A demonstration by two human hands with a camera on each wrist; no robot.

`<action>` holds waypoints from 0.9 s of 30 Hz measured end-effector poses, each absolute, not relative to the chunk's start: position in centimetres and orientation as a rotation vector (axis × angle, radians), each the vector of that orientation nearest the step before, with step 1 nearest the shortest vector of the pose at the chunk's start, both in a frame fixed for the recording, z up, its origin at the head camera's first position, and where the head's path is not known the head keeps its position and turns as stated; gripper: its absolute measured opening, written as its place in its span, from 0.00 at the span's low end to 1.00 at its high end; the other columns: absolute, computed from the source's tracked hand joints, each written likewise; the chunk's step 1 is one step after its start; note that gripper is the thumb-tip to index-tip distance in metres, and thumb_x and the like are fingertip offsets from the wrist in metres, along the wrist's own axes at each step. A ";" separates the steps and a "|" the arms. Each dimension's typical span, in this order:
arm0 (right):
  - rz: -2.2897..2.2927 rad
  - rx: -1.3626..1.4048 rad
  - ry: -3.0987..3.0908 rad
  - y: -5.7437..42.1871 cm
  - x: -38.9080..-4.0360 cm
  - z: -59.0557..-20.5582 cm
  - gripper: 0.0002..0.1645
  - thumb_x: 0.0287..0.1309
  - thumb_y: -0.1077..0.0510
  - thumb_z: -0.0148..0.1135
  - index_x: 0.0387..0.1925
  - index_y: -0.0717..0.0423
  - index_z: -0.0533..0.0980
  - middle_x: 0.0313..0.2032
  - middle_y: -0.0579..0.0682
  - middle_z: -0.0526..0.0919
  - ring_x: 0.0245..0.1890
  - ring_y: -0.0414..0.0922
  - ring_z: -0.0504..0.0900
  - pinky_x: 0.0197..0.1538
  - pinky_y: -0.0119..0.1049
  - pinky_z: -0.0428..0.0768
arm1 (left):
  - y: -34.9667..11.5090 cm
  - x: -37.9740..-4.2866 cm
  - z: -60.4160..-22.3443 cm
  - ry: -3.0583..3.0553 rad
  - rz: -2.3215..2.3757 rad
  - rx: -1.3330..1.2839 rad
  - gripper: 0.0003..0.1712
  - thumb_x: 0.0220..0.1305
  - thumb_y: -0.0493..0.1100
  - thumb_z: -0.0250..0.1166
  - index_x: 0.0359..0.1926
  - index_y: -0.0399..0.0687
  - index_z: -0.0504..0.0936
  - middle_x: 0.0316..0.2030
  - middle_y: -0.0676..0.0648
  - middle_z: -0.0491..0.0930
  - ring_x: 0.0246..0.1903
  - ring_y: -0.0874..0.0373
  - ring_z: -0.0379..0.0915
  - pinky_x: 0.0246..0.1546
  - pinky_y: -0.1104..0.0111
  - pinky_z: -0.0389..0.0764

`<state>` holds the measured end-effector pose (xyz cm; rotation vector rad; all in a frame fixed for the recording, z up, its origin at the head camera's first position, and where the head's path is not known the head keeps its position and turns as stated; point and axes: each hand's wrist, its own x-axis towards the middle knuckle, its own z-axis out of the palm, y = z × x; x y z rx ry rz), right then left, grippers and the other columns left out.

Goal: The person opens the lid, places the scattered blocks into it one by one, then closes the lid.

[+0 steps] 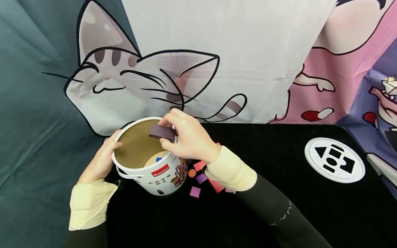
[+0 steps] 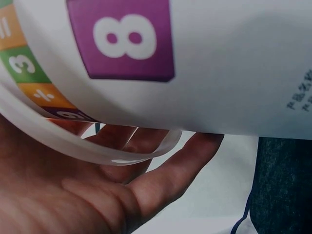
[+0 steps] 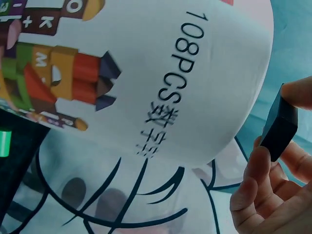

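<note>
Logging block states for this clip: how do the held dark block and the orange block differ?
The dark block is oblong; the orange block is round. The right hand pinches the dark block, while the orange block lies on the black table. Both look plain.

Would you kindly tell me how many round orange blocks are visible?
1: the round orange block lies on the black surface beside the bucket; others may be hidden inside it or under the right arm.

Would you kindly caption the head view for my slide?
Right hand holds a dark block at the mouth of a white bucket; left hand holds it.
</note>
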<state>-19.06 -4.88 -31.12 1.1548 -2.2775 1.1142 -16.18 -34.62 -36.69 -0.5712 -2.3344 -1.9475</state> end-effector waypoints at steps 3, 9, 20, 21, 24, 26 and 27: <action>1.090 1.168 -2.291 -5.3 -18.8 -30.6 0.16 0.46 0.51 0.63 0.40 0.46 0.78 0.36 0.36 0.72 0.33 0.30 0.71 0.38 0.26 0.70 | -34.7 -16.2 -36.7 -2.324 -1.960 -0.576 0.28 0.64 0.27 0.38 0.63 0.33 0.70 0.53 0.46 0.74 0.50 0.55 0.68 0.51 0.69 0.68; 1.031 1.228 -2.281 -5.5 -18.6 -30.4 0.26 0.50 0.47 0.65 0.52 0.50 0.79 0.42 0.42 0.74 0.41 0.33 0.74 0.46 0.26 0.69 | -34.7 -16.2 -36.8 -2.322 -1.972 -0.577 0.29 0.64 0.28 0.38 0.64 0.34 0.69 0.54 0.46 0.74 0.51 0.55 0.67 0.52 0.70 0.67; 0.916 1.284 -2.234 -4.8 -19.0 -31.7 0.35 0.54 0.41 0.64 0.61 0.52 0.75 0.49 0.43 0.72 0.50 0.36 0.72 0.55 0.28 0.67 | -34.6 -16.2 -36.7 -2.327 -1.992 -0.560 0.31 0.64 0.28 0.38 0.66 0.35 0.68 0.57 0.45 0.73 0.54 0.54 0.66 0.54 0.69 0.66; 0.915 1.289 -2.231 -4.8 -19.1 -31.7 0.35 0.54 0.41 0.64 0.61 0.52 0.75 0.50 0.43 0.73 0.50 0.36 0.72 0.56 0.28 0.66 | -34.6 -16.2 -36.7 -2.325 -1.995 -0.560 0.31 0.64 0.28 0.38 0.66 0.35 0.68 0.57 0.45 0.73 0.54 0.54 0.67 0.54 0.69 0.66; 0.910 1.305 -2.230 -4.7 -19.1 -31.8 0.35 0.54 0.40 0.64 0.61 0.52 0.75 0.53 0.44 0.73 0.54 0.37 0.72 0.59 0.29 0.65 | -34.6 -16.2 -36.7 -2.322 -2.001 -0.560 0.30 0.64 0.28 0.38 0.66 0.34 0.68 0.57 0.45 0.74 0.53 0.54 0.67 0.54 0.68 0.66; 0.892 1.307 -2.253 -4.7 -19.1 -31.8 0.36 0.55 0.39 0.63 0.61 0.52 0.75 0.56 0.45 0.74 0.57 0.39 0.72 0.62 0.30 0.64 | -34.6 -16.2 -36.7 -2.323 -2.001 -0.559 0.30 0.64 0.29 0.38 0.66 0.35 0.68 0.57 0.45 0.74 0.53 0.54 0.67 0.53 0.69 0.66; 0.880 1.305 -2.269 -4.6 -19.1 -31.8 0.36 0.55 0.38 0.63 0.62 0.51 0.75 0.58 0.46 0.74 0.58 0.40 0.72 0.63 0.31 0.63 | -34.6 -16.2 -36.7 -2.322 -2.002 -0.558 0.30 0.64 0.29 0.38 0.66 0.34 0.68 0.57 0.45 0.74 0.53 0.54 0.67 0.53 0.68 0.66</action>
